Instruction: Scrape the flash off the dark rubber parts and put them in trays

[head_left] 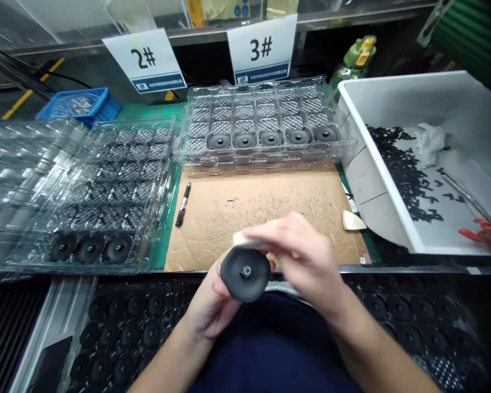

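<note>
1 round black disc (pixel 236 280), metal-centred, gripped by L hand (pixel 211 301), prob. to bare its rim; R hand (pixel 307 256) pinches white pad (pixel 241 239) there, above near edge of desk (pixel 143 111).

Round black discs with metal centres (pixel 245 286): one held; five in front row of clear plastic centre tray (pixel 245 112); three in front row of clear plastic left tray (pixel 118 169). Further discs below edge of green counter (pixel 141 106): dim, not countable. White paper signs (pixel 262 52): two. One each: black pen (pixel 183 204), brown cardboard sheet (pixel 270 194), blue plastic basket (pixel 108 108), yellow-topped green bottle (pixel 357 57), white plastic bin (pixel 409 98), red-handled metal tool (pixel 486 229). Small black pieces (pixel 409 174) in bin: many, heaped, exact count unreadable.
</note>
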Available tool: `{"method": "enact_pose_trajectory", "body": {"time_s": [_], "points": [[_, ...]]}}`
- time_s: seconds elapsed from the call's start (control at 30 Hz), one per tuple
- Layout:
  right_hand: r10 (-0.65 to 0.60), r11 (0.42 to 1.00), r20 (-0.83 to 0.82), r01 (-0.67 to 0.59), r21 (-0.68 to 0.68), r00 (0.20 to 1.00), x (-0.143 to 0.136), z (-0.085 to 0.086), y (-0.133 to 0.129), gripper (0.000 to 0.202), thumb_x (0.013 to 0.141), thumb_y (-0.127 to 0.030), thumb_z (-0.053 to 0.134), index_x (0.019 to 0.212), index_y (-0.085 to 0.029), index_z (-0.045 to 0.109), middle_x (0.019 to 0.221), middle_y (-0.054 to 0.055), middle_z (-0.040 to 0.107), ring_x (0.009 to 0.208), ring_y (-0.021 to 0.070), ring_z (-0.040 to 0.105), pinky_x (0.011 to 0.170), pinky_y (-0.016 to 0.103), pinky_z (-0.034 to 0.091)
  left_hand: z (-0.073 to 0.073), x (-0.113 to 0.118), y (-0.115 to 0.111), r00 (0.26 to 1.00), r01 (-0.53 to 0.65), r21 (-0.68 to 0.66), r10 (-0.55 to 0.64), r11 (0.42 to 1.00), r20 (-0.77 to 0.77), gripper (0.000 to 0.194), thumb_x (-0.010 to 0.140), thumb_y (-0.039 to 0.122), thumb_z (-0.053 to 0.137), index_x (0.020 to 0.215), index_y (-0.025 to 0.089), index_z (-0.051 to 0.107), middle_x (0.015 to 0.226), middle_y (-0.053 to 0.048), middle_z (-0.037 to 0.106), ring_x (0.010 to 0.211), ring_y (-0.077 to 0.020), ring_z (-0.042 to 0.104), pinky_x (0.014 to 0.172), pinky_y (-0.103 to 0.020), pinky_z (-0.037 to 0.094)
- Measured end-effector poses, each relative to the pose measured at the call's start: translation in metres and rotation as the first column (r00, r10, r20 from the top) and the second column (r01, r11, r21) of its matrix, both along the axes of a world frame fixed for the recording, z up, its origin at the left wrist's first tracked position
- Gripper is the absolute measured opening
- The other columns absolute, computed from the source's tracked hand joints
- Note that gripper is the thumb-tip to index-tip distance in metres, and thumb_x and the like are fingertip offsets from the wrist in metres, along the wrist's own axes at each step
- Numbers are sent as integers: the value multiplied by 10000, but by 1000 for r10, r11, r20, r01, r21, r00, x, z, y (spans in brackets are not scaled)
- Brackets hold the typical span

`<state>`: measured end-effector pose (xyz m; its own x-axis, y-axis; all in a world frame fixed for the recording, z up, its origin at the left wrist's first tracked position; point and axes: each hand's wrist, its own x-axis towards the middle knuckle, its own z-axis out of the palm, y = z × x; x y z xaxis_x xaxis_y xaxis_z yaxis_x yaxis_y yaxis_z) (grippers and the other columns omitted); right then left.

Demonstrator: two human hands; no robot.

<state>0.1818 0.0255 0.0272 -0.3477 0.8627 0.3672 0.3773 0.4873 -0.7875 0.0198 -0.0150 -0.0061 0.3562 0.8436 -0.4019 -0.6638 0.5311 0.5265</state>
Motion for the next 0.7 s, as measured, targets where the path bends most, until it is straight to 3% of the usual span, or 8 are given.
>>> {"method": "enact_pose_trajectory", "body": {"time_s": [0.1,0.23,0.33,0.4,0.53,0.57,0.63,0.7], "points": [[-253,949,99,267,-167,962,16,-32,-3,256,879,-185,482,1080,-283,607,977,-3,666,814,150,555,744,312,425,0,-6,1,994,-1,66,-6,998,110,638,569,458,732,1147,241,571,1190,-99,614,1043,-260,599,948,-333,425],[-140,953,210,189,-238,968,21,-85,-25,242,869,-186,489,1064,-242,619,932,23,679,762,161,568,704,319,447,-2,-11,5,986,-17,73,4,997,167,578,629,435,701,1157,241,570,1207,-80,606,1085,-248,574,947,-295,426],[-89,956,233,149,-253,968,20,-99,-32,214,849,-162,502,992,-216,652,857,26,687,747,169,578,696,323,456,-3,-11,7,984,-27,66,15,997,178,554,644,433,690,1148,233,577,1185,-59,622,1084,-245,574,949,-299,431],[-132,947,239,193,-256,962,19,-85,-28,232,861,-176,492,1042,-214,632,899,33,678,755,166,578,687,316,463,-1,-10,6,986,-25,67,13,997,169,556,640,435,691,1144,230,578,1182,-56,623,1076,-249,578,948,-307,436],[-284,938,129,303,-166,950,5,-17,-20,308,863,-201,514,1162,-259,558,1016,25,629,714,128,564,610,256,469,0,-8,4,991,-55,72,46,996,127,544,638,413,706,1143,256,574,1193,-38,612,1078,-240,574,948,-316,439],[-258,961,78,264,-83,963,-1,-1,-20,337,855,-183,524,1186,-248,542,1043,31,622,782,136,574,661,255,478,0,-8,4,992,-61,68,53,996,112,535,636,399,717,1134,257,579,1190,-35,612,1083,-229,570,949,-299,435],[-52,999,43,52,6,998,-15,22,-21,349,864,-160,496,1210,-194,521,1013,49,632,844,148,577,743,262,481,-2,-8,3,996,-59,43,56,997,75,480,651,350,728,1104,258,597,1162,-25,623,1085,-206,566,957,-270,419],[160,986,102,-153,-73,982,-26,32,-20,317,871,-143,461,1175,-181,542,939,44,642,810,143,582,735,256,483,-4,-10,3,997,-71,18,70,997,38,461,640,293,750,1078,267,609,1123,-13,638,1061,-202,579,957,-278,422]]}}
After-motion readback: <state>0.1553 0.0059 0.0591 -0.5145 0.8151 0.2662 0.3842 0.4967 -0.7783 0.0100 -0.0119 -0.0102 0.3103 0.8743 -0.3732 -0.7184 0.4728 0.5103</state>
